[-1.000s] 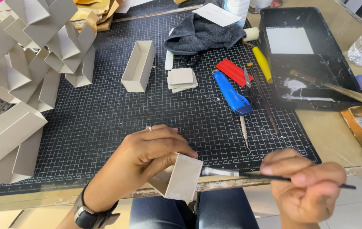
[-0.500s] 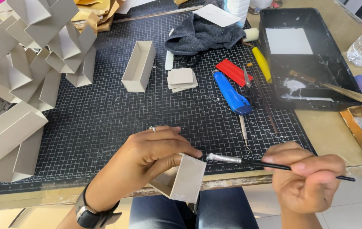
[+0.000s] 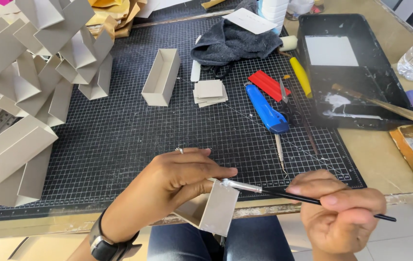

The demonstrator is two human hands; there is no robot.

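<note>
Left hand (image 3: 177, 181) grasps small open grey cardboard box (image 3: 213, 210); right hand (image 3: 341, 212) pinches thin black-handled brush (image 3: 308, 195), silver ferrule at the box's top edge. At 12 o'clock: black gridded cutting mat (image 3: 119, 140), matte, on worn tan table (image 3: 375, 159).

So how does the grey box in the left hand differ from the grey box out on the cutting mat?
The held box is gripped in the left hand at the table's edge, tilted, with a thin brush from the right hand at its top edge. The mat box lies flat, untouched, opening upward, and looks longer and narrower. Both are open-topped grey cardboard.
</note>
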